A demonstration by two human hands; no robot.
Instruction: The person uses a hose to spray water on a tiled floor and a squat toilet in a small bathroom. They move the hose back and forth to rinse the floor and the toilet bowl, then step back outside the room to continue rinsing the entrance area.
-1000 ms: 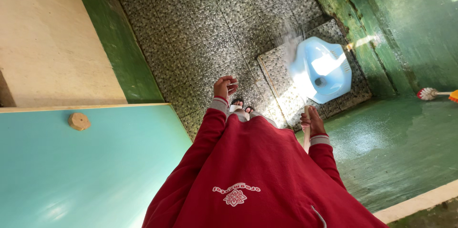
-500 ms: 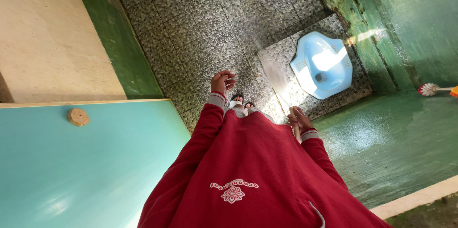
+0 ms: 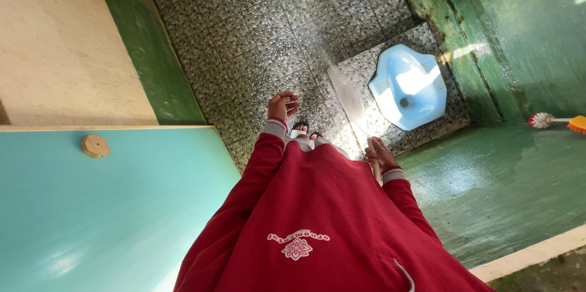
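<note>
**Right hand holds a pale handle that points at the blue squat toilet**

Right hand (image 3: 381, 154) is closed around the lower end of a pale, stick-like handle (image 3: 373, 164); only a short piece of it shows below the fingers. From this grip a light, blurred streak (image 3: 345, 93) goes up and away over the floor. I cannot tell if it is the far part of the tool or water. Its long axis runs from the hand toward the upper left, and it passes just beside the left edge of the blue squat toilet (image 3: 408, 87). The toilet lies ahead and to the right of the grip, so the right hand is clearly the nearer one.

Left hand (image 3: 283, 105) grasps nothing. Its fingers are loosely curled and it hangs over the floor, well apart from the handle.

The floor (image 3: 244, 41) has square tiles with a small grey pebble pattern. The toilet is smooth and glossy, with ribbed foot rests, and it sits on a low tiled step. The green wall (image 3: 506, 29) looks worn and stained, and the green surface (image 3: 488, 182) below it is wet and shiny. A toilet brush (image 3: 543, 120) with white bristles lies there, well apart from both hands. Both sleeves (image 3: 256, 170) are red with grey cuffs.
</note>
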